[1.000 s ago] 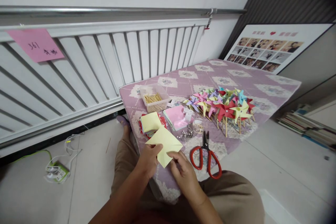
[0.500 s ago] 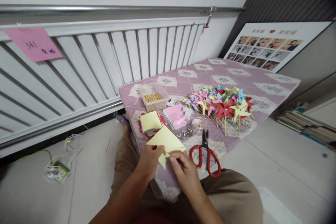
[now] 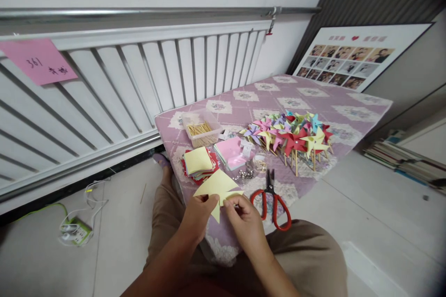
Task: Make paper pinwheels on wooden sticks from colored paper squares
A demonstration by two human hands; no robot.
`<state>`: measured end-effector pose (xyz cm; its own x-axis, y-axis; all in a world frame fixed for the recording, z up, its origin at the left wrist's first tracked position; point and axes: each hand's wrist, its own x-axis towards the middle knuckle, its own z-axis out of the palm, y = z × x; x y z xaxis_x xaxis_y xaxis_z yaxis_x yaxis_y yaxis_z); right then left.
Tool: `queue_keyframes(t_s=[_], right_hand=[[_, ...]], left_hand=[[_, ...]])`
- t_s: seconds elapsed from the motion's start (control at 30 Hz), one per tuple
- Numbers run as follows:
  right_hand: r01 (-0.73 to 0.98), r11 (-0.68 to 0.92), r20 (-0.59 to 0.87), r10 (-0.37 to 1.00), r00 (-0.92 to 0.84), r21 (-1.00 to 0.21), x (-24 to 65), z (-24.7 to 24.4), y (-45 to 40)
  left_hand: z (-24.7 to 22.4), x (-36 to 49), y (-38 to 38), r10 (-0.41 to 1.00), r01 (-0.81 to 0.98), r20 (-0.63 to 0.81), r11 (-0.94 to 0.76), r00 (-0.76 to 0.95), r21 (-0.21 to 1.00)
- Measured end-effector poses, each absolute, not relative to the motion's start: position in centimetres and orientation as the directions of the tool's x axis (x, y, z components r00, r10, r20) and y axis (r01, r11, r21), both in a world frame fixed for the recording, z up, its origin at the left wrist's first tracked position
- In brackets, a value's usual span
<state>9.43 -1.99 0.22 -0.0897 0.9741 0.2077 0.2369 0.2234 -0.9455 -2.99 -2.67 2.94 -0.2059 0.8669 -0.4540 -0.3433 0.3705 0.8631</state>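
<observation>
A pale yellow paper square (image 3: 218, 183), slit in from its corners, is held up over the near corner of the table. My left hand (image 3: 201, 211) pinches its lower left part between thumb and fingers. On the right side, my right hand (image 3: 244, 216) grips a cut flap, and the slit beside it gapes. Red-handled scissors (image 3: 270, 197) lie just right of my right hand, blades pointing away. Beyond the held paper sit a stack of coloured paper squares (image 3: 199, 161), yellow on top, and a pile of small metal fasteners (image 3: 245, 174).
Finished paper pinwheels (image 3: 292, 134) on sticks crowd the table's middle. A clear plastic box (image 3: 204, 130) of sticks stands near the radiator (image 3: 195, 65). Pink paper squares (image 3: 230, 152) lie between, near a small round container (image 3: 259, 163). A green power strip (image 3: 79, 231) is on the floor.
My right hand has pulled a cut flap of the yellow paper, so the slit on its right side now gapes. The view has shifted slightly; my left hand still pinches the paper.
</observation>
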Motion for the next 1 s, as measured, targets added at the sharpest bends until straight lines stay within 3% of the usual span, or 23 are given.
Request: queue_keyframes(t_s=[0.47, 1.0], right_hand=[[0.265, 0.230, 0.219, 0.973, -0.071, -0.936, 9.2, 0.6, -1.9], [0.281, 0.240, 0.228, 0.971, -0.075, -0.929, 9.1, 0.5, -2.0]], left_hand=[[1.9, -3.2, -2.8, 0.883, -0.184, -0.399, 0.361, -0.246, 0.914], [2.2, -2.8, -3.0, 0.893, -0.262, -0.367, 0.301, -0.260, 0.917]])
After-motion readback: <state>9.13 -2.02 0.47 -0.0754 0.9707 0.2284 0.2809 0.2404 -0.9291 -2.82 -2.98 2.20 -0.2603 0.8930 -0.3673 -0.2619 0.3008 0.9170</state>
